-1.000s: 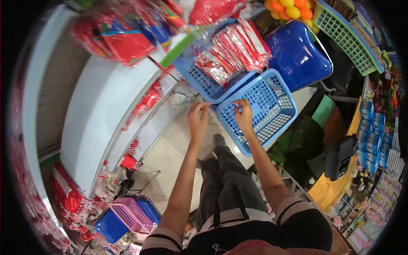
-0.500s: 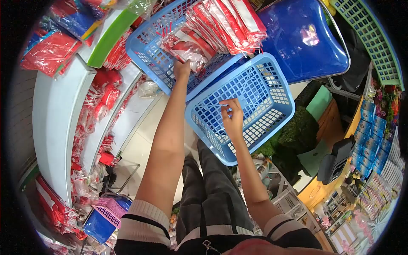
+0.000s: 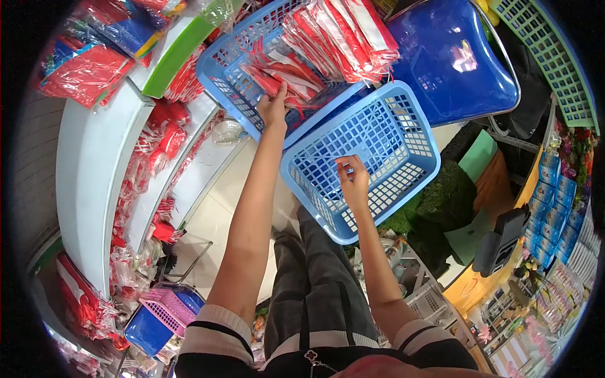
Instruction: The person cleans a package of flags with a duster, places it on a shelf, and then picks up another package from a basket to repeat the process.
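Observation:
My left hand (image 3: 273, 111) reaches into the farther blue plastic basket (image 3: 222, 88), its fingers closed on the near edge of a red-and-white packet (image 3: 291, 74). Beside that packet, a thick stack of similar red-and-white packets (image 3: 343, 39) lies across the basket. The nearer blue basket (image 3: 394, 179) has bare lattice walls and floor. Over it is my right hand (image 3: 354, 181), thumb and fingers drawn together in a pinch. Whether anything small is between those fingertips cannot be made out.
A glossy blue chair seat (image 3: 450, 63) is behind the baskets. White shelves (image 3: 94, 183) with red packaged goods line the left. A wooden counter (image 3: 463, 290) with a dark device (image 3: 502, 242) stands right. A pink basket (image 3: 165, 310) rests on another blue seat, lower left.
The packet by my left hand now lies flatter and lower against the basket floor. My left hand has shifted slightly. My right hand has dipped a little, its fingers drawn closer together.

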